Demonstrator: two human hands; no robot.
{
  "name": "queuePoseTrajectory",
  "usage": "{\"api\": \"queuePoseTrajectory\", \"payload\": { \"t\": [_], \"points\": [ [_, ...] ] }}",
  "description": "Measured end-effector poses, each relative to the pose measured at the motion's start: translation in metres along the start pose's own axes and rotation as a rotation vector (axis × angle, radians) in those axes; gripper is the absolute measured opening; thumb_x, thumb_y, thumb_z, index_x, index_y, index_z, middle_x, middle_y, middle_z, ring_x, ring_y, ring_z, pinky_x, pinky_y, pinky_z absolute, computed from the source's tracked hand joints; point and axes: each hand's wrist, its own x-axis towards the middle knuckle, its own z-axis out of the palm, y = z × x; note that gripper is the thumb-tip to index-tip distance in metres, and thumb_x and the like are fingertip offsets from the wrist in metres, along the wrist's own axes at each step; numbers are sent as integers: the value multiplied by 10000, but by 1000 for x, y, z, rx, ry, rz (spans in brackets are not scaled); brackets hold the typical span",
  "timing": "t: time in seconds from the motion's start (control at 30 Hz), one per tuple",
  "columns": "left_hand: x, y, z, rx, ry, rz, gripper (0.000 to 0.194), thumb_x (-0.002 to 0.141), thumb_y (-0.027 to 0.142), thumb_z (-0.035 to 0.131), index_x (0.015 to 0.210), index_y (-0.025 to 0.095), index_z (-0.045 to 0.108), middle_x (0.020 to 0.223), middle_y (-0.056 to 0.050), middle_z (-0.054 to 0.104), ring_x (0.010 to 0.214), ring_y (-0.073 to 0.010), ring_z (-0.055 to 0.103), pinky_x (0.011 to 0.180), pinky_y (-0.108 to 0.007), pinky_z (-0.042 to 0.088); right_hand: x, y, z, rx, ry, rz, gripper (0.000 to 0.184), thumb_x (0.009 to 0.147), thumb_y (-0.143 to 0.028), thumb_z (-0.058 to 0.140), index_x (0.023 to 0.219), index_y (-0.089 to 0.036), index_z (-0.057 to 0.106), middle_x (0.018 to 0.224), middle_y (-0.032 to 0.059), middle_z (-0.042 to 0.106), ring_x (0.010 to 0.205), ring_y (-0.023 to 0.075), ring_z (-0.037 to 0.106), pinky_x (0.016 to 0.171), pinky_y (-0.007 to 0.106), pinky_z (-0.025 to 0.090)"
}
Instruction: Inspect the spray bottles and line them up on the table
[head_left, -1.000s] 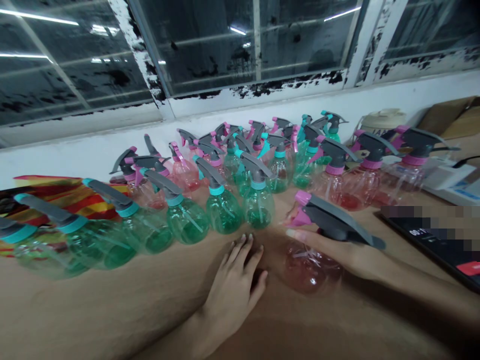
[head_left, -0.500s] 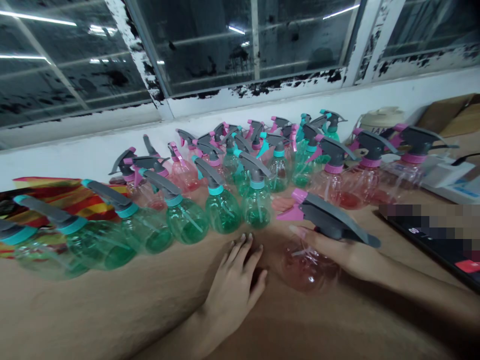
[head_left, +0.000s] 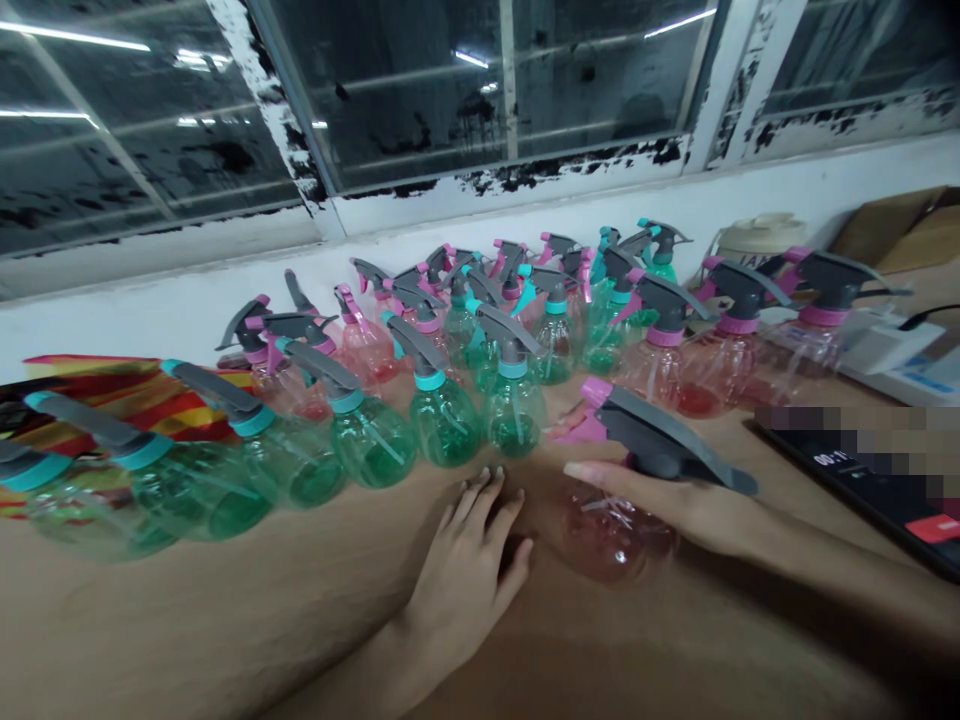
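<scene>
My right hand (head_left: 675, 500) is wrapped round the neck of a pink spray bottle (head_left: 611, 545), just under its grey and pink trigger head. The thumb lies across the near side, and fingertips show behind the pink trigger. The bottle stands on the wooden table. To its left, my left hand (head_left: 461, 570) rests on the tabletop, palm down, fingers stretched out and holding nothing. Just beyond its fingertips stand a green spray bottle (head_left: 514, 415) and another green spray bottle (head_left: 448, 425), both with teal collars.
Several pink and green spray bottles crowd the table's back, including a pink one (head_left: 701, 375). Green bottles line the left side near a patterned cloth (head_left: 75, 370). On the right lie a phone (head_left: 840, 470), a white power strip (head_left: 892, 345) and a cardboard box (head_left: 900, 235).
My right thumb has shifted slightly to the left across the bottle's neck. My left hand and the standing bottles stay where they were.
</scene>
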Motion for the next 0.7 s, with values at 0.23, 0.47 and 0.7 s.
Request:
{"api": "queuePoseTrajectory", "payload": {
  "t": [0.23,0.47,0.7],
  "points": [
    [0,0,0,9,-26,-3,383,904,247,507,1265,121,481,1364,-164,460,1268,-300,414,991,-485,403,-1,-1,0,37,7,27,245,749,-490,632,760,-249,670,769,14,706,763,211,672,711,336,556],
    [0,0,-1,-9,2,1,340,921,252,470,1245,147,490,1357,-150,470,1265,-289,419,984,-478,409,-2,2,0,104,-21,12,236,791,-460,608,720,-237,640,747,-1,682,769,190,671,757,326,550],
    [1,1,-1,0,-25,2,365,904,238,508,1249,117,496,1353,-161,470,1265,-299,417,995,-480,402,-1,-1,2,49,92,-24,227,773,-423,612,908,-250,670,912,37,722,828,237,685,733,366,565]
  ]
}}
